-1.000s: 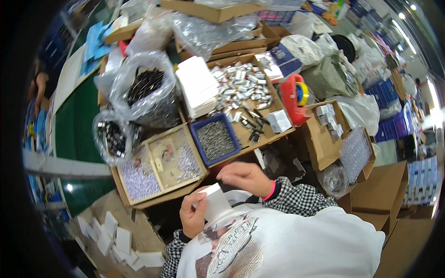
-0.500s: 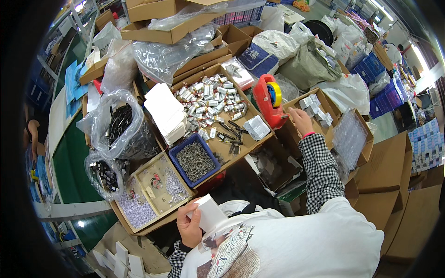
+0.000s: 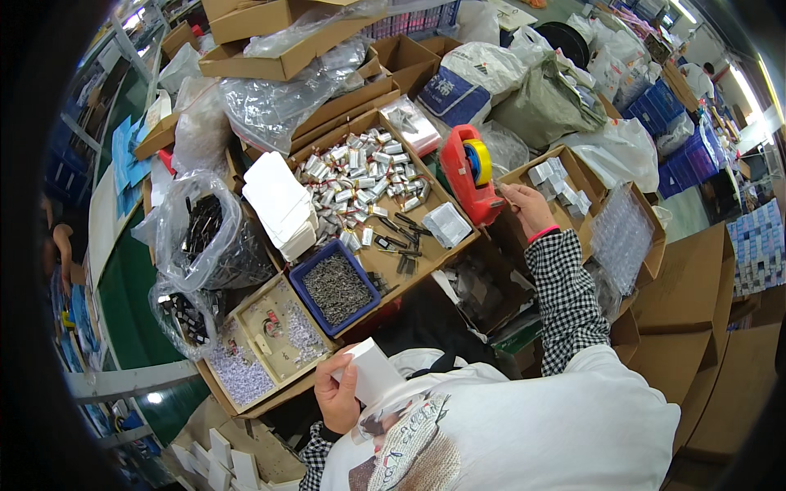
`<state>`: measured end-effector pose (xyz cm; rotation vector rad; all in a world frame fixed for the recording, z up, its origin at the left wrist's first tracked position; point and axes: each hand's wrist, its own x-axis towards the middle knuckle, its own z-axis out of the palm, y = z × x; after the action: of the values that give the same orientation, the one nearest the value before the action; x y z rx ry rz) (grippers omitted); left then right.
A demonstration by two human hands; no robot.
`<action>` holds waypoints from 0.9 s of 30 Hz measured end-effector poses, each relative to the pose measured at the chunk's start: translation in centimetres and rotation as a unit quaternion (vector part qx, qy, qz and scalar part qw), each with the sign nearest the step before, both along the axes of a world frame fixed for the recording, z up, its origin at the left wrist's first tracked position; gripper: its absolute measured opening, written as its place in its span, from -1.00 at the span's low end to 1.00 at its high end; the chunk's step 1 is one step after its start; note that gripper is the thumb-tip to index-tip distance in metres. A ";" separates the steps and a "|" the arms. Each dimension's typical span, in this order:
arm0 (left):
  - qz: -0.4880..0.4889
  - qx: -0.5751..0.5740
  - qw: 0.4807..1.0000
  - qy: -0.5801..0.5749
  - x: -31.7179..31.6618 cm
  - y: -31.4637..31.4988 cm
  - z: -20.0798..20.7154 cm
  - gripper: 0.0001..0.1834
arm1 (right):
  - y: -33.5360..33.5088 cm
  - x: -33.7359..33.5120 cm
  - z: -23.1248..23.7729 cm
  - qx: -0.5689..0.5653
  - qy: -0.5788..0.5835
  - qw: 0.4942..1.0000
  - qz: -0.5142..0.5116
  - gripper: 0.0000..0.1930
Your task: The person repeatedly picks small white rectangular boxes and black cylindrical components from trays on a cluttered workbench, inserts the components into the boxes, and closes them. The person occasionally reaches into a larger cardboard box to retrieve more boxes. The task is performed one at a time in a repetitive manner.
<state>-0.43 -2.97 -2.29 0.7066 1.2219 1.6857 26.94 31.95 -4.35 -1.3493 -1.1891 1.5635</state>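
Observation:
A small white box (image 3: 370,372) is gripped in my left hand (image 3: 337,399), close against my white shirt, with the thumb on its face. My right hand (image 3: 528,209) reaches out to the front end of a red tape dispenser (image 3: 469,176), which carries a yellow-cored roll. Its thumb and forefinger are pinched together there; what lies between them is too small to make out. Left of the dispenser, a shallow cardboard tray (image 3: 449,255) holds many silver battery packs (image 3: 360,176), black cables (image 3: 399,237) and a stack of white cards (image 3: 278,204).
A blue bin of screws (image 3: 336,286) and a divided tray of small whitish parts (image 3: 241,372) sit nearer me. Plastic bags of black parts (image 3: 201,229) stand at left. More white boxes (image 3: 219,458) lie lower left. At right are a small-box carton (image 3: 565,184) and bubble wrap (image 3: 618,241).
The view has shifted slightly. My right hand's fingertips have come a little closer to the dispenser's front end. My left hand keeps its hold on the white box.

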 end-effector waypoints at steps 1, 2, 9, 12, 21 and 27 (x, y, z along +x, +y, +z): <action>-0.004 0.006 1.000 -0.001 0.0 0.1 0.0 -0.82 | -0.3 0.0 0.3 0.000 0.017 1.000 0.006 -0.81; -0.004 -0.001 1.000 0.000 0.1 0.2 0.0 -0.82 | -0.6 0.2 0.5 -0.016 0.017 1.000 -0.007 -0.82; -0.014 -0.002 1.000 -0.005 0.3 0.7 -0.1 -0.80 | -3.4 1.2 -0.6 -0.107 0.087 0.990 -0.018 -0.85; -0.020 -0.006 1.000 0.005 0.2 0.7 0.0 -0.80 | -3.7 1.1 -1.4 -0.108 0.104 0.988 -0.028 -0.85; -0.021 -0.026 0.999 -0.006 -0.2 0.2 0.4 -0.78 | -4.1 0.7 -1.1 -0.098 0.129 0.986 -0.045 -0.85; -0.031 -0.029 0.999 0.000 -0.4 -0.3 0.3 -0.75 | -4.5 0.9 -2.2 -0.125 0.157 0.978 -0.054 -0.86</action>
<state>-0.84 -3.24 -1.96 0.7020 1.2315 1.5922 27.81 27.47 -6.55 -1.2389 -0.7346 1.8108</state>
